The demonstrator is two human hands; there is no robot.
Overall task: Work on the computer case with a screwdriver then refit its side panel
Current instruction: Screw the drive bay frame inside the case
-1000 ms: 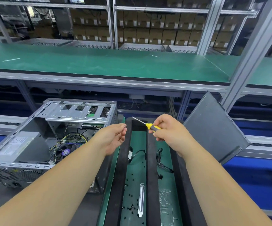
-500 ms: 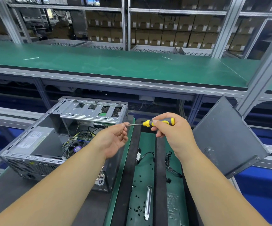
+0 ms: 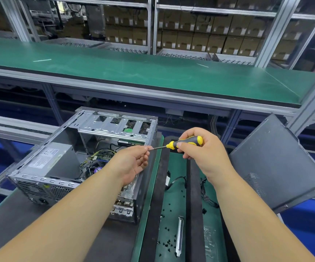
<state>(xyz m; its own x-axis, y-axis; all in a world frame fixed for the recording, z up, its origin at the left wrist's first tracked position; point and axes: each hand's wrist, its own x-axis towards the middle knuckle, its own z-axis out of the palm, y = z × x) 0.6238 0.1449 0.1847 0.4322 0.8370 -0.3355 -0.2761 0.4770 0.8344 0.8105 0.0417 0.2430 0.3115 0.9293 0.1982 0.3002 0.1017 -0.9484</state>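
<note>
Beside the open computer case (image 3: 81,157), the right hand (image 3: 200,152) gripped the screwdriver (image 3: 183,143) while left hand (image 3: 132,163) fingertips pinched its tip, apparently seating a screw; side panel (image 3: 277,163) leaned farther right, unfitted.

**Open case, loose panel, screwdriver held level**

The grey computer case (image 3: 88,159) lies at 9 o'clock, open side up, with cables and drive cage exposed. Its dark grey side panel (image 3: 277,163) leans tilted at 3 o'clock, well apart from it. The yellow-and-black screwdriver (image 3: 183,143) lies near horizontal at centre, tip pointing to 9 o'clock.
</note>
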